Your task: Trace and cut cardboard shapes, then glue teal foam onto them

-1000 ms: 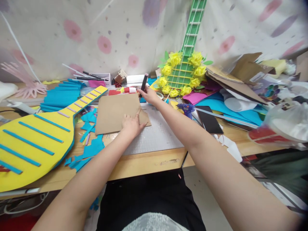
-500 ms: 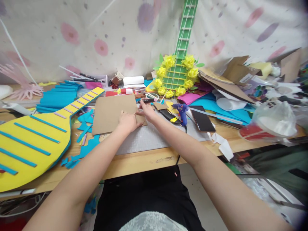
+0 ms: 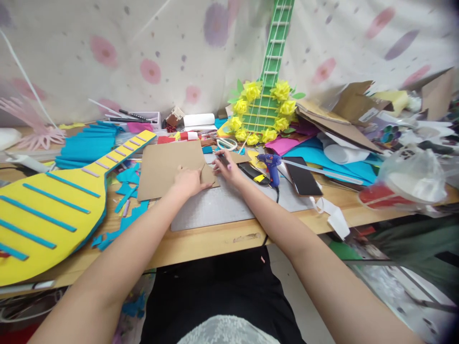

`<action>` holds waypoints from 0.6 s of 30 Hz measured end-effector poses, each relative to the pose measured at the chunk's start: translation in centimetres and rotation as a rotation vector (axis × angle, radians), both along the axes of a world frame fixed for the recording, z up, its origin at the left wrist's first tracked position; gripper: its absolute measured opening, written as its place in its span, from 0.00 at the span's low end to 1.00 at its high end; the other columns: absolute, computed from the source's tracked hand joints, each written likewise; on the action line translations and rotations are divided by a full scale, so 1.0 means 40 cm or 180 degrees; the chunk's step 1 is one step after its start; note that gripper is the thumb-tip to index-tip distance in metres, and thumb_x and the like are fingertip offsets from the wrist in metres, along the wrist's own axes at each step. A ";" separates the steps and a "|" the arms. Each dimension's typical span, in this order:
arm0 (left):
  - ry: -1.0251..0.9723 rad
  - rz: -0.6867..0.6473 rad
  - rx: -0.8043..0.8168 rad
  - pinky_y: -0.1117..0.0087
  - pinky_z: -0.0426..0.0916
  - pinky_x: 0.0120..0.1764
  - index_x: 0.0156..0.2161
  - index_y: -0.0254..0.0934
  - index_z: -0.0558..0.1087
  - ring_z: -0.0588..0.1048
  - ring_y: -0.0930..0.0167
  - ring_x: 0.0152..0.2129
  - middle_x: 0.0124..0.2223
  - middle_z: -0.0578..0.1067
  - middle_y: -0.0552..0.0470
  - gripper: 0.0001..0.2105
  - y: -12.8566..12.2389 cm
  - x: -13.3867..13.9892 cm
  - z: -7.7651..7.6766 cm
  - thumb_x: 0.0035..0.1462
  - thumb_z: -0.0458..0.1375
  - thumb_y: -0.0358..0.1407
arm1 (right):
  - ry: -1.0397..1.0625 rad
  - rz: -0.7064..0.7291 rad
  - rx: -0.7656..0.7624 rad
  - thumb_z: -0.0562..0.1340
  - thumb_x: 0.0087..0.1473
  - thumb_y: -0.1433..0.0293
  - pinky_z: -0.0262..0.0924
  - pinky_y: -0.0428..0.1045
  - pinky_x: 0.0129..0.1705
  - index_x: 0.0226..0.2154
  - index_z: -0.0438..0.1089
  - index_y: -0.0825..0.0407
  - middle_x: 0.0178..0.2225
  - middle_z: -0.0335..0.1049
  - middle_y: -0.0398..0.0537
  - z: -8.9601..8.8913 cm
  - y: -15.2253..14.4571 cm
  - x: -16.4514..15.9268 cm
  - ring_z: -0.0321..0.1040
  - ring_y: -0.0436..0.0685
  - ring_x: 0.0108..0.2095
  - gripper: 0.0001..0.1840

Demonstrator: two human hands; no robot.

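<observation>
My left hand [image 3: 189, 180] lies on a sheet of brown cardboard [image 3: 161, 167], fingers spread and thumb stretched toward its right edge. A short dark line shows on the cardboard beside that thumb. Just right of the sheet, my right hand [image 3: 229, 170] is closed around a slim black pen [image 3: 224, 160], whose tip I cannot make out. Under both hands and part of the cardboard lies a grey cutting mat [image 3: 204, 210]. Near my right wrist are a black and yellow cutter [image 3: 261, 178] and a blue glue gun [image 3: 273, 169].
A yellow guitar-shaped cutout [image 3: 46, 215] fills the left side, beside blue paper scraps [image 3: 134, 215]. A green guitar neck with yellow paper flowers [image 3: 270, 86] stands behind. Scissors [image 3: 227, 144], a phone [image 3: 303, 177] and a bagged tub [image 3: 398, 184] lie around.
My right hand has shifted slightly right, off the cardboard's edge, and the pen in it has tilted from nearly level to steeper. My left hand has barely moved.
</observation>
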State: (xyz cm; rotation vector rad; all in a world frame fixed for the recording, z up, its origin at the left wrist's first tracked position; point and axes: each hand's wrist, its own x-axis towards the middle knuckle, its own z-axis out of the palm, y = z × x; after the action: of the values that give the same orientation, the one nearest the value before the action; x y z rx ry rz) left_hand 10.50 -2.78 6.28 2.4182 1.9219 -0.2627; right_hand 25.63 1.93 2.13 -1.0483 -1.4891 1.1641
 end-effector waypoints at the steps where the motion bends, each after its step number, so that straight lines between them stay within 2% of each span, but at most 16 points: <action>1: -0.0003 -0.0012 -0.0006 0.57 0.54 0.51 0.48 0.34 0.72 0.71 0.55 0.45 0.43 0.76 0.36 0.31 0.000 -0.001 0.001 0.52 0.48 0.58 | -0.0109 0.0120 0.0184 0.60 0.48 0.67 0.64 0.45 0.28 0.39 0.53 0.48 0.33 0.61 0.40 -0.009 -0.008 0.016 0.64 0.45 0.26 0.17; 4: 0.0009 -0.0038 -0.0005 0.57 0.54 0.51 0.49 0.33 0.72 0.71 0.54 0.45 0.43 0.76 0.36 0.32 0.000 -0.001 0.002 0.51 0.48 0.59 | -0.0312 0.0363 0.0431 0.64 0.41 0.68 0.65 0.47 0.32 0.40 0.51 0.48 0.36 0.60 0.41 -0.033 -0.025 0.045 0.65 0.46 0.29 0.25; 8: 0.0032 -0.0059 -0.0026 0.57 0.54 0.51 0.51 0.34 0.70 0.71 0.55 0.45 0.44 0.76 0.36 0.34 -0.002 -0.002 0.001 0.51 0.46 0.60 | -0.0476 0.0459 0.0354 0.66 0.37 0.69 0.64 0.46 0.32 0.41 0.51 0.48 0.36 0.59 0.41 -0.045 -0.031 0.040 0.64 0.46 0.30 0.29; 13: -0.0031 -0.0131 -0.0289 0.55 0.55 0.51 0.56 0.37 0.66 0.71 0.54 0.46 0.46 0.76 0.38 0.36 0.009 -0.018 0.012 0.50 0.47 0.60 | -0.0673 0.0553 0.0218 0.65 0.38 0.74 0.63 0.44 0.30 0.40 0.53 0.49 0.35 0.59 0.41 -0.032 -0.033 0.029 0.62 0.46 0.30 0.27; 16: -0.0052 -0.0190 -0.0649 0.55 0.56 0.51 0.59 0.41 0.64 0.71 0.55 0.47 0.49 0.75 0.41 0.30 0.032 -0.039 0.027 0.56 0.43 0.53 | -0.0645 0.0651 0.0148 0.63 0.39 0.75 0.63 0.43 0.29 0.39 0.54 0.49 0.33 0.59 0.41 -0.024 -0.035 0.030 0.62 0.46 0.30 0.24; 18: -0.0115 -0.0122 -0.0828 0.59 0.60 0.48 0.57 0.45 0.66 0.72 0.59 0.46 0.50 0.74 0.45 0.25 0.052 -0.056 0.033 0.59 0.42 0.47 | -0.0605 0.0695 0.0141 0.62 0.40 0.76 0.62 0.43 0.29 0.38 0.54 0.49 0.32 0.59 0.40 -0.023 -0.036 0.031 0.61 0.46 0.30 0.22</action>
State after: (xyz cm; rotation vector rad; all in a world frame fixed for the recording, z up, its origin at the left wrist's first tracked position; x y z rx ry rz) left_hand 8.27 -0.71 7.59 2.2756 1.7074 -0.4373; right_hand 26.85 0.51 1.21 -1.0074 -1.8071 1.2016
